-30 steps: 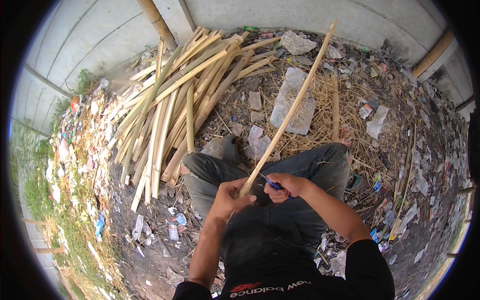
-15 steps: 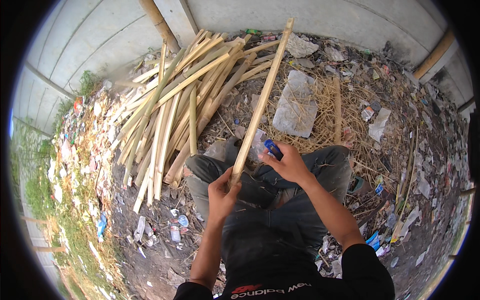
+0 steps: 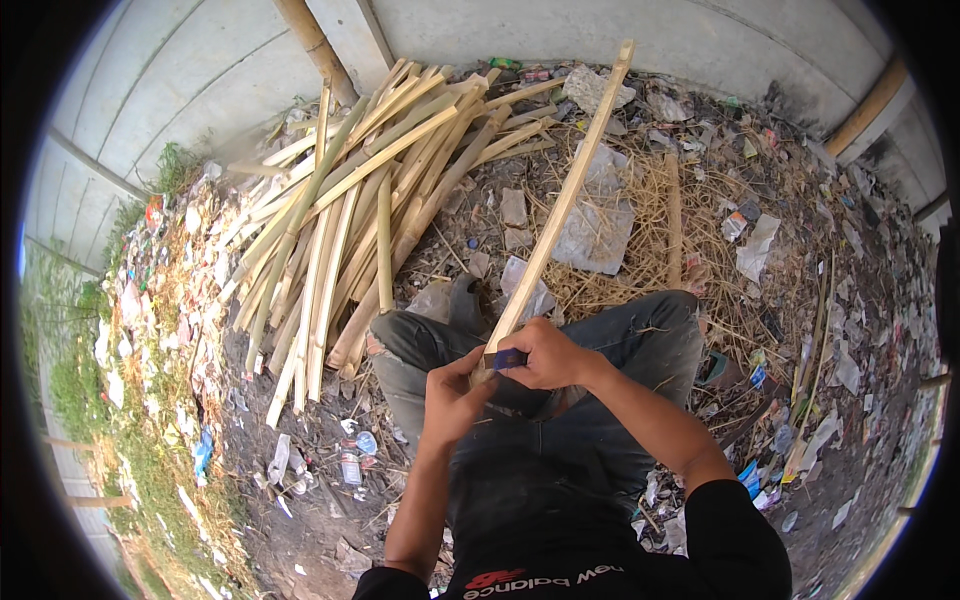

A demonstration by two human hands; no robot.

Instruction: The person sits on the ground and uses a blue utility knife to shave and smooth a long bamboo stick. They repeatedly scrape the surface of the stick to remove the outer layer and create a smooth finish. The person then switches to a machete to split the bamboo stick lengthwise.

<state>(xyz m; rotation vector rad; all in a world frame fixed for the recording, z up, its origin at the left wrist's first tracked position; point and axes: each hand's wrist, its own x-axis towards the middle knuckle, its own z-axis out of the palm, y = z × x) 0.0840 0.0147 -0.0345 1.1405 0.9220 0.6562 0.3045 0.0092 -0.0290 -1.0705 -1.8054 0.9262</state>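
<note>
Across the middle of the view, above the seated person's crossed legs [image 3: 640, 328], one split bamboo strip [image 3: 560, 205] slants up and to the right, its far end showing in front of the concrete wall [image 3: 640, 38]. Two bare hands are at its near end. The left hand [image 3: 456, 397] has its fingers closed round that end, thumb on top; the right hand [image 3: 548, 357] has its fingers wrapped about one blue tool [image 3: 510, 358], which lies across the strip just beside the left hand. The tool's cutting part, if any, cannot be made out.

To the left lies one pile of bamboo strips [image 3: 335, 235]; well over a dozen show, but they overlap too much for an exact count. Two bamboo poles stand by the wall, one at the upper left [image 3: 318, 50] and one at the upper right [image 3: 868, 108]. On the ground are one pale slab [image 3: 600, 235], partly covered by the held strip, one rough rock [image 3: 590, 92] near the wall, and one short length of wood [image 3: 674, 225] amid the straw [image 3: 640, 270]. Scraps of litter [image 3: 755, 250] are too many to count.

Half a second earlier, the right hand was raised apart from the strip; now it has come down against it. The strip's far end has swung to the right, while the left hand stays clasped on the near end and the pile looks unchanged.
</note>
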